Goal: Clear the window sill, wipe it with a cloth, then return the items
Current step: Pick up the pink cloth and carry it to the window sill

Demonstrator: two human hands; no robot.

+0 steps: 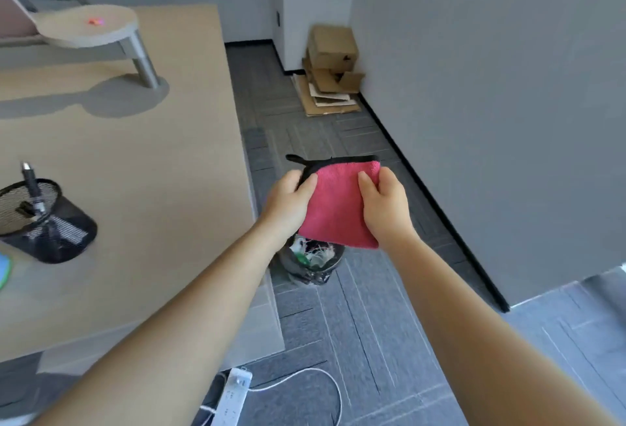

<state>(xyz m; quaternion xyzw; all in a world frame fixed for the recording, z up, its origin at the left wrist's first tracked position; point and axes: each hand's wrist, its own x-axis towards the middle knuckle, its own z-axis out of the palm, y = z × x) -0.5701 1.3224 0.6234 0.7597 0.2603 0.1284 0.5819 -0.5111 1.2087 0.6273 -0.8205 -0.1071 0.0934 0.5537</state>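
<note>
Folded pink cloth, black-edged, held upright

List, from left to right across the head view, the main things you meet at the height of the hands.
Black mesh pen holder → left hand → pink cloth → right hand → grey wall.
</note>
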